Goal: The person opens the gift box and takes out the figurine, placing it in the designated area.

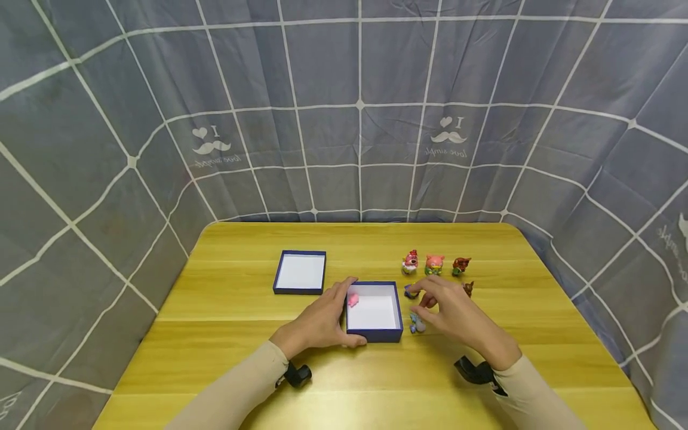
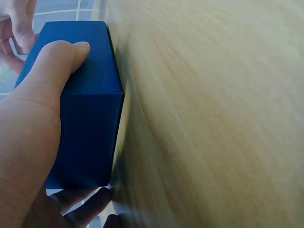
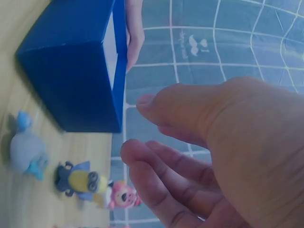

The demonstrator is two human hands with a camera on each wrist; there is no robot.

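Observation:
My left hand (image 1: 321,322) grips the open blue box (image 1: 374,335) from its left side. In the left wrist view the thumb lies on the box's near wall and the fingers reach round the far side. Inside the white interior, near the left wall, lies a small pink figurine (image 1: 352,300). Over the table just right of the box hovers my right hand (image 1: 457,313), thumb and fingers bent but apart, with nothing between them. Closest to it are a yellow-and-blue Minion figurine (image 3: 80,179) and a grey-and-light-blue figurine (image 3: 27,149), both on the tabletop.
A shallow blue lid (image 1: 301,273) with a white inside lies behind and left of the box. At the back right stand a pink bear figurine (image 1: 410,263), a pink pig figurine (image 1: 434,264) and a brown figurine (image 1: 460,266). Another brown figurine (image 1: 469,289) is partly behind the right hand.

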